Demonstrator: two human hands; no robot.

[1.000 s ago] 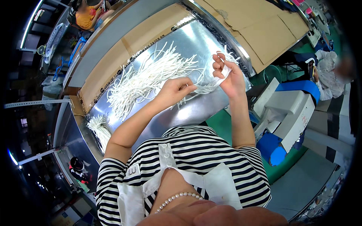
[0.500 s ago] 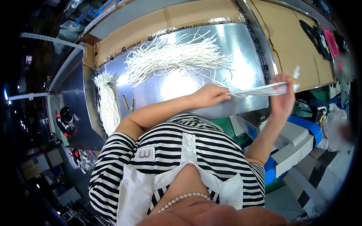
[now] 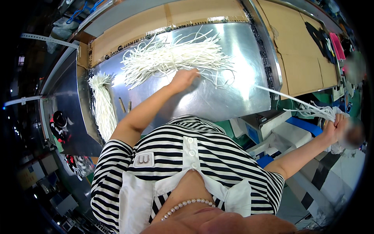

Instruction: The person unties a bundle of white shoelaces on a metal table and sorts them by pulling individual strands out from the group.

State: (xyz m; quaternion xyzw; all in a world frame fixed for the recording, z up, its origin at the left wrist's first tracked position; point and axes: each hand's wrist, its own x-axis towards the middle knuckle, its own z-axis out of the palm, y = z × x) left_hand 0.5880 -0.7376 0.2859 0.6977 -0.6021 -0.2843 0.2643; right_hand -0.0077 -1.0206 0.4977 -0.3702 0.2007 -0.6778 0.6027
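On the worktop (image 3: 233, 103) just ahead of my striped top (image 3: 171, 156), two slim brown sticks (image 3: 121, 104) lie near my left forearm; to their left rests a bundle of white cords (image 3: 103, 109), gathered at its far end; farther in, my left grip (image 3: 186, 79) is now at the near edge of the loose pile of white cords (image 3: 175, 57), thumb and fingers drawn narrow beside a stray strand; whether they pinch it I cannot tell.

Half a second ago both my hands met along one span of cords; now my right grip (image 3: 334, 128) has swung well out past the worktop's right end, closed around a bunch of white cords (image 3: 317, 110), one long strand streaming back toward the metal; so that bunch is parted from the pile, and only my right hand carries it; the pile itself lies spread across the worktop, seemingly little changed, with the cardboard strip (image 3: 136, 27) beyond it.
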